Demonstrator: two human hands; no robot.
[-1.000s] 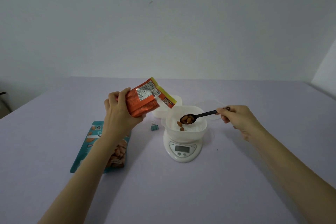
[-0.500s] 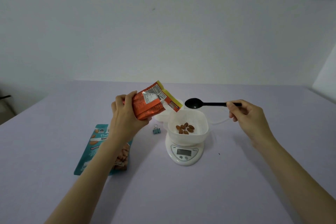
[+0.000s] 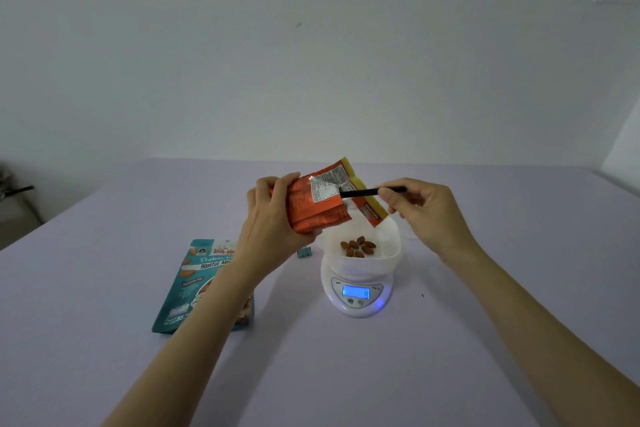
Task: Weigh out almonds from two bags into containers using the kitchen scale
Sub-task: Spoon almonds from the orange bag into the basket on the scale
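My left hand (image 3: 273,215) grips an orange almond bag (image 3: 317,204), tilted with its open mouth toward the right, above the scale. My right hand (image 3: 420,211) pinches the handle of a black spoon (image 3: 372,191); the spoon's bowl is inside the bag's mouth and hidden. Below, a white container (image 3: 388,253) sits on the white kitchen scale (image 3: 358,298), whose blue display is lit. Several almonds (image 3: 358,246) lie in the container. A teal almond bag (image 3: 197,284) lies flat on the table to the left, partly under my left forearm.
A small teal binder clip (image 3: 304,252) lies between the teal bag and the scale. The lilac table (image 3: 346,374) runs back to a plain wall.
The almonds dropped from the spoon into the container. My right hand then lifted the spoon and moved it left into the orange bag's mouth. The scale display lit up.
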